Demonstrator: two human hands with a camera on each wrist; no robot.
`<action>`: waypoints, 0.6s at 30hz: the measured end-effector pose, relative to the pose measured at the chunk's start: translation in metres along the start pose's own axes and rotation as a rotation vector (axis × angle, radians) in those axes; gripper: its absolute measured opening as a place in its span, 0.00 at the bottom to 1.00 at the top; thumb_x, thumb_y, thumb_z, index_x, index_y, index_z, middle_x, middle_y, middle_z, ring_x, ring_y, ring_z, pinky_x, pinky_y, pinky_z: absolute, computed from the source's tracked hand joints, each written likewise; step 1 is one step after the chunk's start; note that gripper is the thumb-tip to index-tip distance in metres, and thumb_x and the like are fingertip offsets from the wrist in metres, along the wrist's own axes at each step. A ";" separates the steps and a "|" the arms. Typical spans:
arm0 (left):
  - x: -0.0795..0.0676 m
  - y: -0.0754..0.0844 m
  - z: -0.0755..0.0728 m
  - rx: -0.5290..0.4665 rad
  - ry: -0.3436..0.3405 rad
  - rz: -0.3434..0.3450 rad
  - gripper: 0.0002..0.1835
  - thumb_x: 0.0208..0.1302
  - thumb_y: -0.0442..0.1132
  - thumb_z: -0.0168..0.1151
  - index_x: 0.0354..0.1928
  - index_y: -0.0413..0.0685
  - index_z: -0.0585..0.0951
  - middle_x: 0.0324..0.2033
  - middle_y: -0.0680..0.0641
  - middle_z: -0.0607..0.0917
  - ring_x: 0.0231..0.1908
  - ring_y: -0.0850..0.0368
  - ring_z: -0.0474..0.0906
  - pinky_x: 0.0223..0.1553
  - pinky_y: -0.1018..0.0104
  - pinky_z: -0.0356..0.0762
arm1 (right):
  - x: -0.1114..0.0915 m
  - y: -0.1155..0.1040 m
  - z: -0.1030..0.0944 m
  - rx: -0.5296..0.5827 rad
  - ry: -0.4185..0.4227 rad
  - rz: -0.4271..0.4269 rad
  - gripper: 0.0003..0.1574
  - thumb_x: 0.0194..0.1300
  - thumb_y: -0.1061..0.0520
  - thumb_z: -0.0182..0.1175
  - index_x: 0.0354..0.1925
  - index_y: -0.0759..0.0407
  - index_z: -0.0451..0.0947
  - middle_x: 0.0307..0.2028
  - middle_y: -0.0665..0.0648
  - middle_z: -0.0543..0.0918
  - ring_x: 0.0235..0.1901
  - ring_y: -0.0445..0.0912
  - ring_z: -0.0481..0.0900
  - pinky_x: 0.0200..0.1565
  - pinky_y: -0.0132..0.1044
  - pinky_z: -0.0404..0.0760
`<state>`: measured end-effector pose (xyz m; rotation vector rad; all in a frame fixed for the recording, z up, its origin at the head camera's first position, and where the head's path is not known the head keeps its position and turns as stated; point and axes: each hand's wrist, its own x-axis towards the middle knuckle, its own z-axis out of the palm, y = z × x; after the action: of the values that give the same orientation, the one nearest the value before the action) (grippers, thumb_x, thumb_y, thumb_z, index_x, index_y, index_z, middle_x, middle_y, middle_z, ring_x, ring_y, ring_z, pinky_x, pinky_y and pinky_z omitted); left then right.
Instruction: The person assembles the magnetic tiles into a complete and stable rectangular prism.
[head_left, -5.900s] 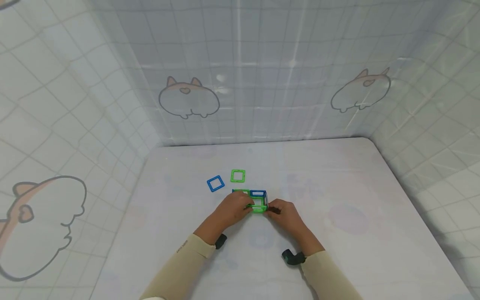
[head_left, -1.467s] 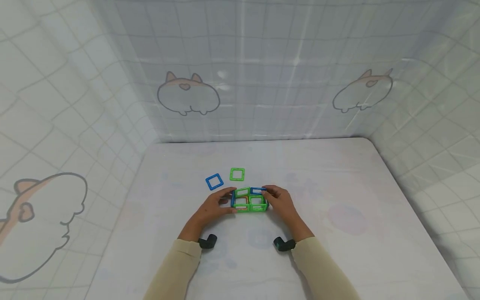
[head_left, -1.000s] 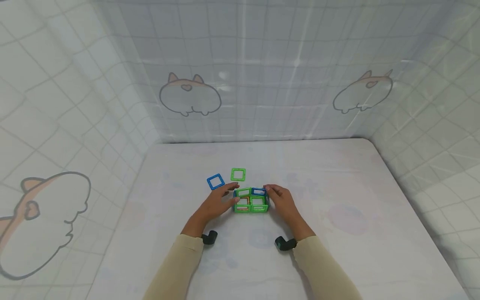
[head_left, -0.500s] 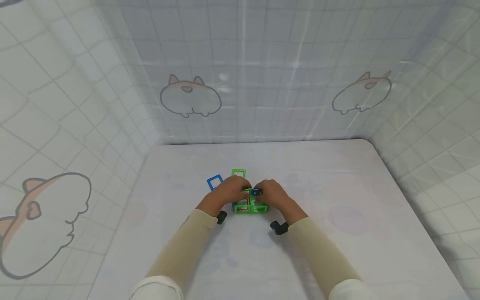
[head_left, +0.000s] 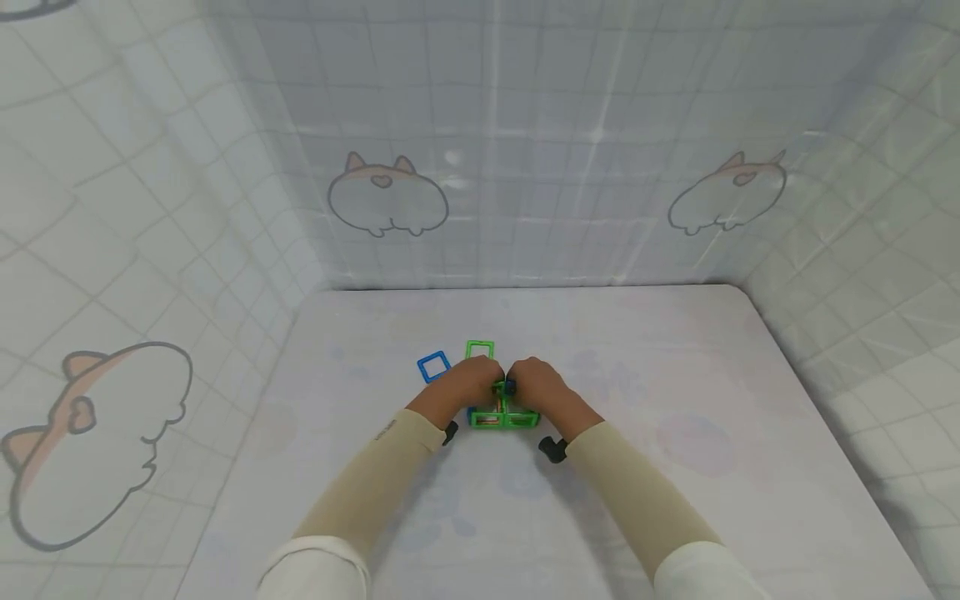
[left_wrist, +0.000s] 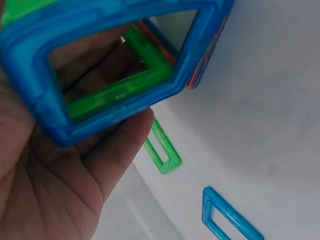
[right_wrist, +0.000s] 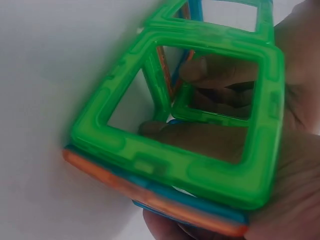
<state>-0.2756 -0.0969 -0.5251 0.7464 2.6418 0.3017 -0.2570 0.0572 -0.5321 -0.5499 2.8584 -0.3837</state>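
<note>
A small box built of square magnetic tiles (head_left: pixel 504 414) stands on the table, green across the front. My left hand (head_left: pixel 468 382) and right hand (head_left: pixel 536 385) reach over its top from either side and meet at the middle of the back. In the right wrist view, through an open green tile (right_wrist: pixel 125 155), both thumbs are inside the box against its back tiles. An orange edge (right_wrist: pixel 150 196) runs below that green tile. The left wrist view has a blue end tile (left_wrist: pixel 37 95) close up, left-hand fingers behind it. My hands hide most of the back wall in the head view.
Behind and left of the box lie a loose blue tile (head_left: pixel 422 372) and a loose green tile (head_left: pixel 480 342), the green partly behind my left hand. A sheet wall (head_left: pixel 525 208) with animal drawings rises at the table's (head_left: pixel 637 317) back edge.
Both hands have left the box's two ends and come inward over its top, now pinching the back tiles at the middle. The box and loose tiles stay about where they were.
</note>
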 end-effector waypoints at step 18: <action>0.006 0.006 0.003 0.062 -0.002 -0.015 0.04 0.58 0.33 0.71 0.30 0.50 0.86 0.21 0.56 0.81 0.25 0.58 0.70 0.28 0.68 0.73 | 0.000 0.001 -0.003 -0.018 -0.008 -0.014 0.18 0.65 0.63 0.63 0.18 0.53 0.78 0.17 0.49 0.77 0.20 0.43 0.65 0.25 0.33 0.68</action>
<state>-0.2767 -0.0888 -0.5276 0.7454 2.6648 0.2158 -0.2582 0.0587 -0.5296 -0.5733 2.8546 -0.3577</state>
